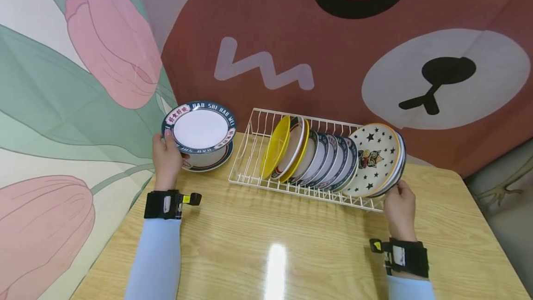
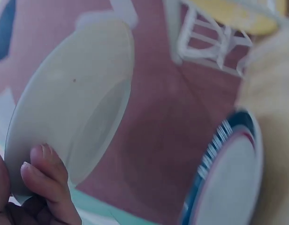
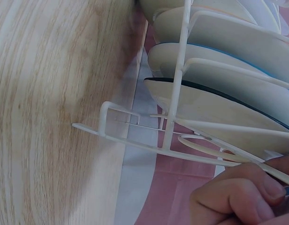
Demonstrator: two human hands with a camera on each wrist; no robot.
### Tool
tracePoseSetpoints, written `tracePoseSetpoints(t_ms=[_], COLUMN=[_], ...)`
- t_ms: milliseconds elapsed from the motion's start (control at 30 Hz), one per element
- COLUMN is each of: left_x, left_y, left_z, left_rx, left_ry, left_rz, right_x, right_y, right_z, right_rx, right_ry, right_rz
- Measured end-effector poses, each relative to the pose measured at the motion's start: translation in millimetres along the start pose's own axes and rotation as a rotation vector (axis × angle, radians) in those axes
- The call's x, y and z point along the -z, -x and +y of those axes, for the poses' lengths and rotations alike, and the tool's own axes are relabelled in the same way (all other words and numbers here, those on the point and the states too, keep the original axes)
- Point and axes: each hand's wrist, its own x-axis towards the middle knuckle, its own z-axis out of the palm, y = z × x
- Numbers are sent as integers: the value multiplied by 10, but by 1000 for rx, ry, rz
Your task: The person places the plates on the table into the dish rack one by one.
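My left hand (image 1: 166, 157) pinches the near left rim of a white plate (image 1: 201, 128) with a dark blue lettered border, thumb on top. Its pale underside (image 2: 95, 61) faces the left wrist view, with curled fingers (image 2: 48, 176) against it. Below the held plate, another dark-rimmed plate (image 1: 208, 163) lies on the table, partly covered. At the right end of a white wire dish rack (image 1: 250, 180), my right hand (image 1: 400, 207) grips the rack's end wire with curled fingers (image 3: 243, 192); its thumb is mostly hidden. Beside that hand leans a cream plate with stars (image 1: 381, 170).
Several plates stand upright in the rack, among them a yellow plate (image 1: 276, 147) at the left and blue-rimmed ones (image 1: 333, 161) in the middle. A wooden table (image 1: 233, 235) bears everything. Behind it hangs a brown printed cloth (image 1: 266, 22), with a flowered cloth (image 1: 83, 129) at the left.
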Motion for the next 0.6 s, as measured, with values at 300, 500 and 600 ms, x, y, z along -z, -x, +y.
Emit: tracePoseSetpoints(t_ms=[300, 500, 600], left_x=[-182, -377, -487], left_y=[295, 528, 650], left_z=[515, 719, 780], left_rx=[-164, -261, -284], left_ry=[50, 75, 113], left_rz=[-123, -278, -378], right_x=[-2, 1, 6], right_y=[-16, -16, -10], right_z=[8, 4, 6], right_rx=[-10, -17, -16], right_ry=[-5, -5, -5], right_rz=[-1, -5, -1])
